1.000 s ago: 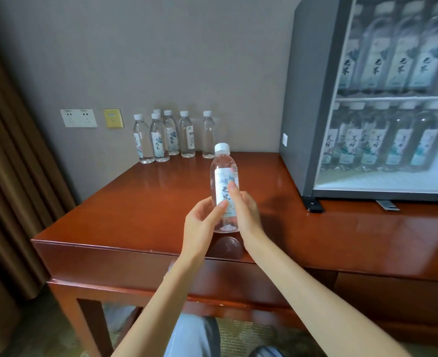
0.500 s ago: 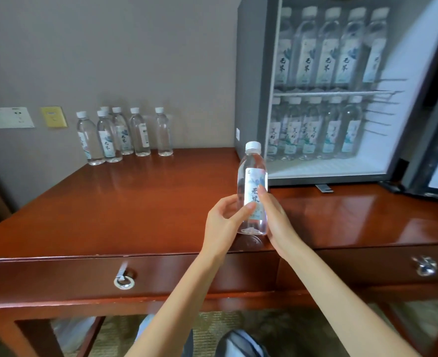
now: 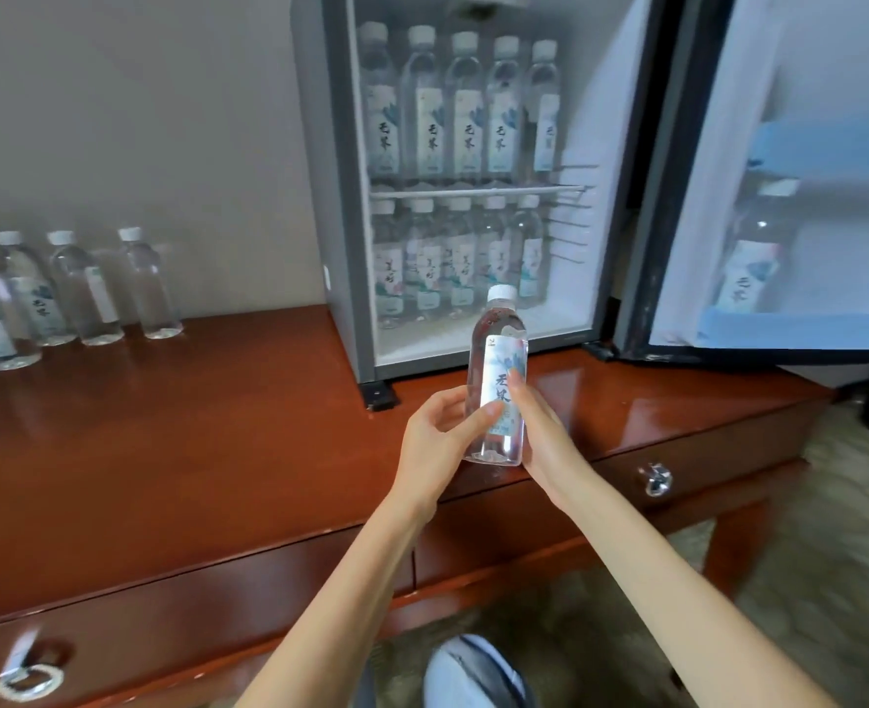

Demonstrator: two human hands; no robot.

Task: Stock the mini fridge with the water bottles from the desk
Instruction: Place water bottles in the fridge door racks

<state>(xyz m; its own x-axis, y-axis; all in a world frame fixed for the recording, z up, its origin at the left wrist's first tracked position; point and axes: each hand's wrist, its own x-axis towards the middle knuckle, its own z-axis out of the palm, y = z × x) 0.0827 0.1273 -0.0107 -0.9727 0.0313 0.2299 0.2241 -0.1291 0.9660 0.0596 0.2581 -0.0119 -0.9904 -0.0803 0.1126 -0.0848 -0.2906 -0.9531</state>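
Head view showed both hands, left hand [image 3: 435, 436] and right hand [image 3: 544, 436], gripping one upright water bottle [image 3: 496, 380] above the table [image 3: 192, 452], before the open mini fridge [image 3: 478, 181].

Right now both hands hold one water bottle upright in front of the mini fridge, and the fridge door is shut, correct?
Not quite: the fridge door is open, swung out to the right, as the head view shows. The rest stands: the left hand and right hand hold one water bottle upright in front of the mini fridge.
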